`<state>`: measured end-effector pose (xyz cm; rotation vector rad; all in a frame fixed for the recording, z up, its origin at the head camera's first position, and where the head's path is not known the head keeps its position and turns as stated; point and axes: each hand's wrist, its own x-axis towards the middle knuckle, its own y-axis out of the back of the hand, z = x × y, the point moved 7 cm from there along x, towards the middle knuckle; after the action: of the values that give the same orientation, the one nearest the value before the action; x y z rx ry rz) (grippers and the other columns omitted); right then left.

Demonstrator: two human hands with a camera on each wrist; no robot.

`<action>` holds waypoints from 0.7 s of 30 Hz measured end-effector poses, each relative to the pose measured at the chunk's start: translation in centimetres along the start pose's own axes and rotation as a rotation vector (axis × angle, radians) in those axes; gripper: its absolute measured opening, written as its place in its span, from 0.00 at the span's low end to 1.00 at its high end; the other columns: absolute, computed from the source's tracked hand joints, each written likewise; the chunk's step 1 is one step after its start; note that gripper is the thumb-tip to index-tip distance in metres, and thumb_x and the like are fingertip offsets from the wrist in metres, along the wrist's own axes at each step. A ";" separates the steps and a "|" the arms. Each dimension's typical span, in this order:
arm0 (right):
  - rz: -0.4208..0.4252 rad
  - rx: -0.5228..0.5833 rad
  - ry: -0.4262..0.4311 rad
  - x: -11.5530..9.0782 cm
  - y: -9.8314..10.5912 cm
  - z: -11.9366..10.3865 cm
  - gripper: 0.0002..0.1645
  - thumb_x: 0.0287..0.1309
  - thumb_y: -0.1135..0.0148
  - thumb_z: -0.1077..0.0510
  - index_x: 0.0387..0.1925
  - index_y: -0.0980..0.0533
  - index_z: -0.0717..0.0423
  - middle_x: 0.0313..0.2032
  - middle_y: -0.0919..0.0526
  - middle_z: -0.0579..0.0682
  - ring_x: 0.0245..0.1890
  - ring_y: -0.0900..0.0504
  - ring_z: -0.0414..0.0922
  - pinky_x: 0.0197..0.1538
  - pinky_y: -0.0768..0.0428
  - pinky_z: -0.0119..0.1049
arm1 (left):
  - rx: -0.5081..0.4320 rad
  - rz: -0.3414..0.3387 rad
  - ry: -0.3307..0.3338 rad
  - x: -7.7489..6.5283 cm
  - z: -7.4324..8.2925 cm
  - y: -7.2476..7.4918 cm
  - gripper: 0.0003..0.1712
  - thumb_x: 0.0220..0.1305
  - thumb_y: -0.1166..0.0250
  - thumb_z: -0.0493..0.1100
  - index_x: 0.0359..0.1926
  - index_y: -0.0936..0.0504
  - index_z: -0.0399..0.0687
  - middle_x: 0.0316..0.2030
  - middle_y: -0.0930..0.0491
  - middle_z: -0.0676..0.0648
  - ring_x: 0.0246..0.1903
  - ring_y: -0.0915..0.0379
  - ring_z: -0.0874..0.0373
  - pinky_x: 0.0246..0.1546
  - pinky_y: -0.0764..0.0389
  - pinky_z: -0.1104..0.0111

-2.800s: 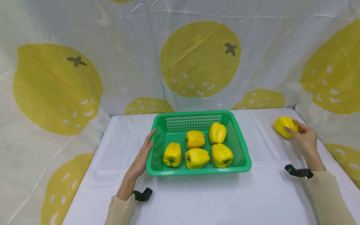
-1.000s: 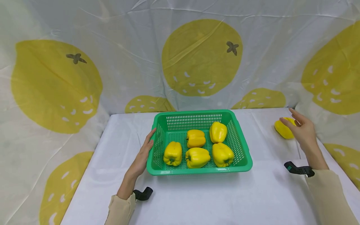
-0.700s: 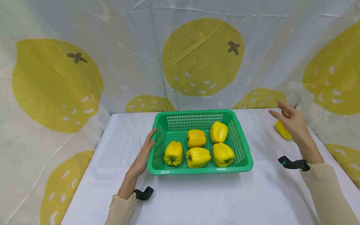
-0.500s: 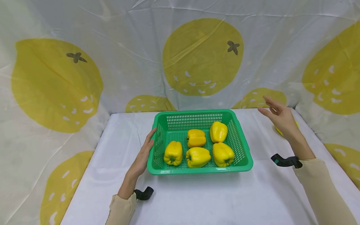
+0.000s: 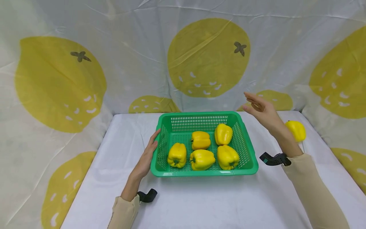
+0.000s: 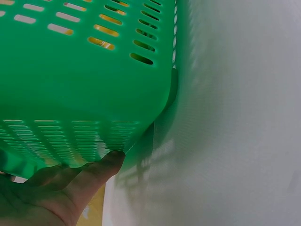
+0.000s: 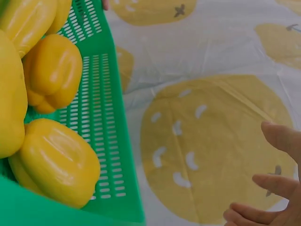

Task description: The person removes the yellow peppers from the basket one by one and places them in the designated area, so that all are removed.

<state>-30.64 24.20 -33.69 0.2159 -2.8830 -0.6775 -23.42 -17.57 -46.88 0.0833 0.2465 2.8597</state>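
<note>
A green plastic basket [image 5: 204, 173] stands mid-table with several yellow bell peppers [image 5: 202, 160] lying in it. My left hand [image 5: 145, 159] rests against the basket's left side; in the left wrist view its fingers [image 6: 96, 176] lie extended along the slotted wall. Raised to the right of the basket's back right corner, my right hand [image 5: 266, 116] holds nothing, its fingers and thumb spread apart. Another yellow bell pepper [image 5: 296, 131] sits alone on the table at the far right, partly behind my right forearm. The right wrist view shows the peppers [image 7: 56, 162] beside the basket's wall [image 7: 101, 117].
White cloth covers the table [image 5: 197, 203]. A curtain [image 5: 137, 63] printed with large yellow fruit hangs close behind the table and along both sides. Black straps with small cameras [image 5: 274, 159] sit on both wrists.
My right hand has let go of the lone bell pepper at the far right, then lifted and moved left toward the basket. The left hand and the basket stay in place.
</note>
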 end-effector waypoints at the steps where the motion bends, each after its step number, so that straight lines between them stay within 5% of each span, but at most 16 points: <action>1: -0.016 0.007 0.000 0.2 -0.4 -0.1 0.39 0.74 0.39 0.47 0.80 0.41 0.42 0.81 0.43 0.47 0.81 0.45 0.52 0.80 0.43 0.58 | -0.001 0.003 0.003 0.0 0.0 0.0 0.30 0.86 0.70 0.58 0.83 0.57 0.72 0.84 0.64 0.51 0.83 0.71 0.45 0.78 0.64 0.35; 21: -0.148 0.031 0.046 3.0 -7.2 -1.7 0.41 0.72 0.36 0.47 0.79 0.39 0.47 0.80 0.41 0.51 0.81 0.45 0.54 0.81 0.45 0.56 | -0.019 0.006 0.010 0.0 0.0 0.0 0.30 0.86 0.70 0.58 0.83 0.57 0.72 0.84 0.63 0.52 0.83 0.71 0.47 0.79 0.65 0.36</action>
<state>-32.52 16.60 -35.03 0.4476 -2.8555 -0.6424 -23.40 -17.57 -46.85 0.0658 0.2214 2.8689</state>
